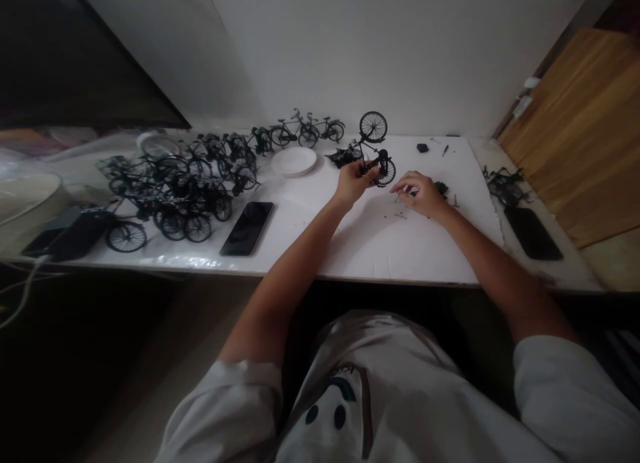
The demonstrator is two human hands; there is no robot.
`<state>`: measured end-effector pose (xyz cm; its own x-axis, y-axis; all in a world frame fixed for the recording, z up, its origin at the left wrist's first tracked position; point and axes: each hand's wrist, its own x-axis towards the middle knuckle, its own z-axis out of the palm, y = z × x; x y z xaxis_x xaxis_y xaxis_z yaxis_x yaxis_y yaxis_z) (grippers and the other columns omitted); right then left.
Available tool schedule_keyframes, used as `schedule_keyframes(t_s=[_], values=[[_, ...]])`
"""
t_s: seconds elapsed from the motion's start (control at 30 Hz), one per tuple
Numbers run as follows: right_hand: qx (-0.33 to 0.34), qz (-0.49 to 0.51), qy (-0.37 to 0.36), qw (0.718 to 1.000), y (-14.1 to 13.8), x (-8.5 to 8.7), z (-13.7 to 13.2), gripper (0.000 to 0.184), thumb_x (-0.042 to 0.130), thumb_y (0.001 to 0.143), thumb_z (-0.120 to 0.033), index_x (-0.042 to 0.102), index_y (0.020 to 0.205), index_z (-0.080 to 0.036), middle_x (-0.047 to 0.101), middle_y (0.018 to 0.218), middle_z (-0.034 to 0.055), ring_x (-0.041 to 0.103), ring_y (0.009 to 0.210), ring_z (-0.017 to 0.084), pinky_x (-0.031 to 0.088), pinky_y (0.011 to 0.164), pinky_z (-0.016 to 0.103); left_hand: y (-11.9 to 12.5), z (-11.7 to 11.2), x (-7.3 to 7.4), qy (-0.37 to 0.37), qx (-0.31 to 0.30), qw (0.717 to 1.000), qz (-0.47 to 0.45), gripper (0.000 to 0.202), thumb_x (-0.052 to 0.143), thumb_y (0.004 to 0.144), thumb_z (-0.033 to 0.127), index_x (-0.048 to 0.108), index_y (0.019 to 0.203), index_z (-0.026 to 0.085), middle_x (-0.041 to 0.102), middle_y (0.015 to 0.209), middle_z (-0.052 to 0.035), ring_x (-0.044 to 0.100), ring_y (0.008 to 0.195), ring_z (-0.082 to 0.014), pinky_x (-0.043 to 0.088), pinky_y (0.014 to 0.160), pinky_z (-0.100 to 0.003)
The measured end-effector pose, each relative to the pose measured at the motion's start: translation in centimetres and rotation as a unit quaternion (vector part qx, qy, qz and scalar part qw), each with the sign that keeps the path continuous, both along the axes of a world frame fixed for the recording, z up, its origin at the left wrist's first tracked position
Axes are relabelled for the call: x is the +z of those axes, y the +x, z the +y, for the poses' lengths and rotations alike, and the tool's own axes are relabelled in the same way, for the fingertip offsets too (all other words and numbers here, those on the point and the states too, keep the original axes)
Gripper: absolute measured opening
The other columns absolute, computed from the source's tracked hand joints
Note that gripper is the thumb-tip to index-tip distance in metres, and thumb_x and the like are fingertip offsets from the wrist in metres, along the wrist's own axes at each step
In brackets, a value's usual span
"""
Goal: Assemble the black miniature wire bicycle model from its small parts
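Observation:
My left hand (pixel 353 183) grips a black miniature bicycle (pixel 373 150) by its frame, above the white board. One wheel points up and away, the other sits close to my fingers. Just to the right, my right hand (pixel 418 192) has its thumb and fingertips pinched together near the lower wheel. Whatever is between those fingertips is too small to name. Small thin parts (pixel 400 215) lie on the board beneath my right hand. A little heap of dark pieces (pixel 441 188) shows behind it, partly covered. More black parts (pixel 345 158) lie behind my left hand.
Many miniature bicycles (pixel 185 190) crowd the left, with several along the wall (pixel 300 130). A white plate (pixel 294 162) and a phone (pixel 247 228) lie left of my arm. On the right are another dark phone-like slab (pixel 533 233), black parts (pixel 507 185) and a wooden panel (pixel 580 136).

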<state>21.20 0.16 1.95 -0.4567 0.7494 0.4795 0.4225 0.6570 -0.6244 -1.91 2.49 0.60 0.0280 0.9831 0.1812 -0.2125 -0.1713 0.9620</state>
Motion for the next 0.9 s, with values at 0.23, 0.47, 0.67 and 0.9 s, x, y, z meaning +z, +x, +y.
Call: schedule_keyframes(t_s=[0.23,0.47,0.67,0.9], values=[[-0.008,-0.013,-0.005,1.000,-0.5,0.0,-0.4,0.010,0.076,0.089,-0.031,0.085,0.093,-0.028,0.079,0.103,0.0097,0.070,0.106,0.030,0.062,0.090,0.048,0.0,0.0,-0.1,0.005,-0.002,1.000,0.004,0.034,0.095,0.085,0.034,0.074,0.104,0.015,0.081,0.091,-0.0068,0.080,0.085,-0.0167,0.065,0.078,-0.027],[0.004,-0.021,-0.009,1.000,-0.3,-0.6,-0.1,0.011,0.078,0.091,-0.036,0.085,0.093,-0.028,0.081,0.102,0.0095,0.070,0.107,0.030,0.060,0.089,0.048,0.1,0.3,-0.3,0.003,0.004,1.000,-0.002,0.038,0.098,0.082,0.036,0.074,0.103,0.015,0.082,0.091,-0.0068,0.080,0.085,-0.0165,0.065,0.077,-0.025],[0.034,-0.089,-0.012,0.995,0.0,-0.4,-0.2,0.010,0.077,0.095,-0.034,0.085,0.091,-0.029,0.081,0.099,0.0094,0.066,0.113,0.032,0.055,0.107,0.055,0.1,0.3,-0.4,0.006,0.010,1.000,0.012,0.039,0.097,0.083,0.038,0.073,0.102,0.015,0.081,0.092,-0.0075,0.080,0.085,-0.0186,0.066,0.077,-0.029],[0.024,-0.122,0.006,0.992,1.0,-0.2,0.7,0.015,0.073,0.099,-0.033,0.087,0.096,-0.028,0.080,0.097,0.0098,0.063,0.111,0.033,0.054,0.106,0.056,0.1,0.3,-0.5,0.002,-0.004,1.000,-0.001,0.037,0.097,0.083,0.036,0.074,0.103,0.015,0.082,0.093,-0.0077,0.079,0.084,-0.0167,0.066,0.077,-0.028]])
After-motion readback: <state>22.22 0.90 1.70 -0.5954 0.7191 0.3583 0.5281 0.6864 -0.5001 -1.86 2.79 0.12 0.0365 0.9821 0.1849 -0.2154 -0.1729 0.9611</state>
